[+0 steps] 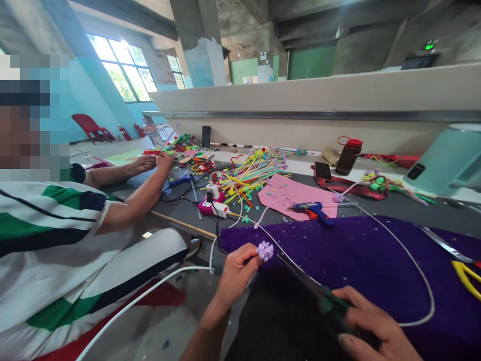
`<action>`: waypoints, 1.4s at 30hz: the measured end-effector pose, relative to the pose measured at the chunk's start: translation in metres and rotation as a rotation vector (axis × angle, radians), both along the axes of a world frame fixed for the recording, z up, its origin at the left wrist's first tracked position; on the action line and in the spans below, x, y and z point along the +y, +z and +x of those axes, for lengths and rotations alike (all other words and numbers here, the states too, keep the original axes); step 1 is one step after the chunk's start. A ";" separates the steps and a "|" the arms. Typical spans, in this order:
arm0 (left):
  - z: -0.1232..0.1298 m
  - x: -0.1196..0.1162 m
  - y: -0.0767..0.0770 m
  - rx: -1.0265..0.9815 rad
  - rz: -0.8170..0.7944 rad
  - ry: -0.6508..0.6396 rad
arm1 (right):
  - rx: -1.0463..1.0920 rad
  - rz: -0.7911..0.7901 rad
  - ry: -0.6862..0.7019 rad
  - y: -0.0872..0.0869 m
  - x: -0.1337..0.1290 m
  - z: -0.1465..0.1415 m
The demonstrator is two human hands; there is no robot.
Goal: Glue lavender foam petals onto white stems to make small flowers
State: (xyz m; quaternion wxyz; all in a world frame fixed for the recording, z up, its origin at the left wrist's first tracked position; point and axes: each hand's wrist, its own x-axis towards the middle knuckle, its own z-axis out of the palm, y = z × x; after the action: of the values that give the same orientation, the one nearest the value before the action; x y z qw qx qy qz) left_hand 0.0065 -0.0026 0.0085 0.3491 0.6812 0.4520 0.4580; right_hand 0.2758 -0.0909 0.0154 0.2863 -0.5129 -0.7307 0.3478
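My left hand [240, 266] pinches a small lilac pompom-like flower [265, 251] between thumb and fingertips, over the near edge of the purple cloth [319, 240]. At the lower right, my right hand [376, 321] is wrapped around dark-handled scissors [332, 303]. Their blades point up and left toward the flower, with a gap between tip and flower. The handles are blurred, and part of them is hidden by my fingers. On the table beyond, a blue glue gun [317, 210] lies across a pink sheet [276, 193].
A white cord [424, 281] loops over the cloth beside yellow-handled scissors [466, 281]. Several coloured pipe cleaners [248, 173] are heaped mid-table near a power strip [214, 208]. A brown bottle [348, 158], a phone [322, 171] and a teal kettle [447, 160] stand behind. A co-worker [75, 240] sits left.
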 end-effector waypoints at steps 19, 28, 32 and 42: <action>-0.003 0.001 -0.011 0.147 0.087 -0.030 | -0.042 -0.118 0.096 -0.002 0.004 -0.003; -0.001 0.000 -0.012 0.176 0.043 0.034 | -0.005 -0.069 0.053 -0.005 0.002 -0.001; 0.001 -0.001 -0.011 0.199 0.041 0.063 | -0.057 -0.080 0.087 -0.007 0.003 -0.002; 0.006 -0.002 -0.005 0.237 0.050 0.052 | -0.074 -0.061 0.062 -0.010 0.004 -0.002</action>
State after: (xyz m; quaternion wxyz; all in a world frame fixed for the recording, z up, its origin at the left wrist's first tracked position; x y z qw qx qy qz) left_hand 0.0121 -0.0046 0.0030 0.2641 0.7272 0.4961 0.3942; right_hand 0.2734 -0.0870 0.0055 0.2324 -0.5111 -0.7455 0.3592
